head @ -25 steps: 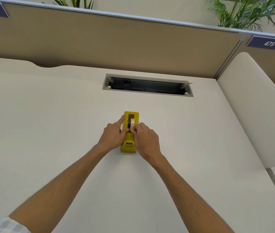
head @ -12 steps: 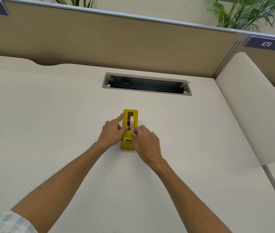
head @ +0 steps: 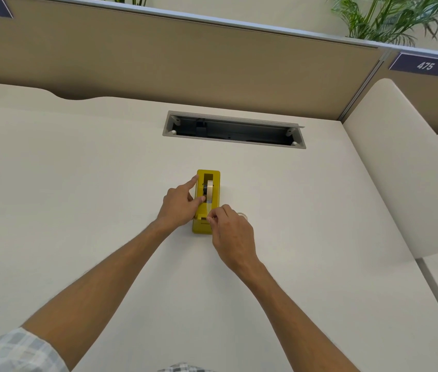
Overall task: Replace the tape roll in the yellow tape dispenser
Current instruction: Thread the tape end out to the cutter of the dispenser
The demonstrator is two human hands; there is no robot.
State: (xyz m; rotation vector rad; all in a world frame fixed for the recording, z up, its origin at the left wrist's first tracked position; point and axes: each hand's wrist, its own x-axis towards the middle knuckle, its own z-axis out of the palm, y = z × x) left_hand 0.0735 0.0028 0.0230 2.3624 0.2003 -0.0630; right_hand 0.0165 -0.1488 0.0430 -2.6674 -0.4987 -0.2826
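Note:
The yellow tape dispenser [head: 213,183] stands on the white desk [head: 78,183], its long axis pointing away from me. A tape roll [head: 208,187] sits upright in its slot. My left hand [head: 179,204] steadies the dispenser's left side, index finger along the top edge and thumb near the roll. My right hand [head: 232,232] pinches the free end of the tape strip [head: 208,209], drawn from the roll down to the cutter at the near end. Another pale roll [head: 242,215] peeks out on the desk behind my right hand, mostly hidden.
An open cable tray [head: 235,131] is cut into the desk beyond the dispenser. A beige partition [head: 185,57] runs along the back, with plants above it. A rounded white divider [head: 400,162] stands at the right.
My right hand has moved from the roll toward me, pulling the tape strip down to the cutter end. My left hand stays on the dispenser's left side.

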